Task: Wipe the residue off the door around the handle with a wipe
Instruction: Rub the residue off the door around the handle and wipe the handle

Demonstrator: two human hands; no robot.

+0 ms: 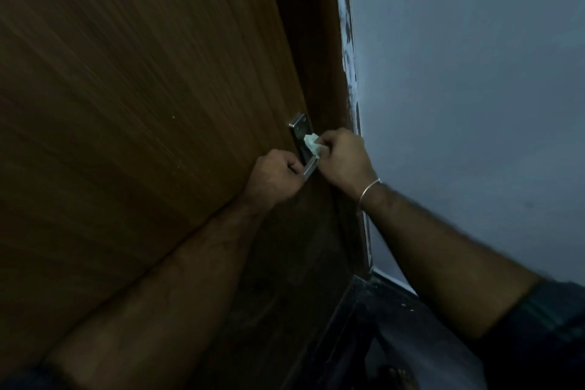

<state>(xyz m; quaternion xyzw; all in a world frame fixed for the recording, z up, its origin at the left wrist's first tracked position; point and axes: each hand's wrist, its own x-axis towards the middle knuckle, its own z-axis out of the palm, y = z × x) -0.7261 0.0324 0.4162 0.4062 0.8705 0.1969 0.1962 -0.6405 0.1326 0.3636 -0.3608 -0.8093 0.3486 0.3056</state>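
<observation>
Both hands are up at the door's edge, close together. His left hand (278,172) is curled shut around the lower end of the metal handle (309,166), steadying it. His right hand (343,157), a thin bangle (370,189) on its wrist, has its fingers pinched on a crumpled pale wipe (311,142) and presses it against the long metal backplate (299,130), just above the left fist. That plate runs up and down the door (142,89), slightly tilted from where I stand, so the area to clean lies along its length and on the wood to either side. With the right hand already touching it, I'd judge the next strokes belong to that hand, working up toward the bare top of the plate while the left stays put. Brown wood grain fills the left of the scene; no residue is clear in this dim light. To the right is a plain grey-blue wall (474,104), with chipped paint along the frame (348,41) between them.
</observation>
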